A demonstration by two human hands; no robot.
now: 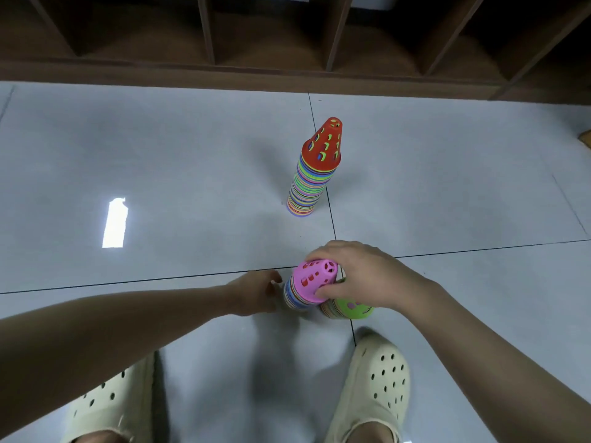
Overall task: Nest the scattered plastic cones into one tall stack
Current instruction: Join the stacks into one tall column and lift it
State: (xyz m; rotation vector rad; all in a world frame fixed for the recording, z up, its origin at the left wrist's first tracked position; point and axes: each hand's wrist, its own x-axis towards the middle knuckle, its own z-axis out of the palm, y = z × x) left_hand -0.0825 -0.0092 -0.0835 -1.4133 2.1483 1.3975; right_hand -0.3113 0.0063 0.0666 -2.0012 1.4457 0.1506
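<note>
While the wooden shelf unit (pixel 287 36) along the far wall shows only dark open compartments whose contents cannot be made out, the cones are all out on the grey tiled floor (pixel 160 155). A tall stack of nested cones (pixel 315 174) stands upright far of centre, just left of a tile seam, topped by a red perforated cone (pixel 324 143) over many bands of colour. Well apart from it, nearer the person, a shorter stack (pixel 300 292) carries a pink cone (pixel 315 279) on top, and touching its right side sits another short stack topped by a green cone (pixel 351 306).

The right hand (pixel 364 276) comes in from the right and curls over the pink cone, fingers wrapped over its top and far side, thumb on its near rim, partly covering the green one. The left hand (pixel 256 292) reaches from the left, its curled fingers touching the left side of the pink-topped stack; whether they truly grip it I cannot tell. Two cream perforated clogs (pixel 377 378) stand at the near edge.
</note>
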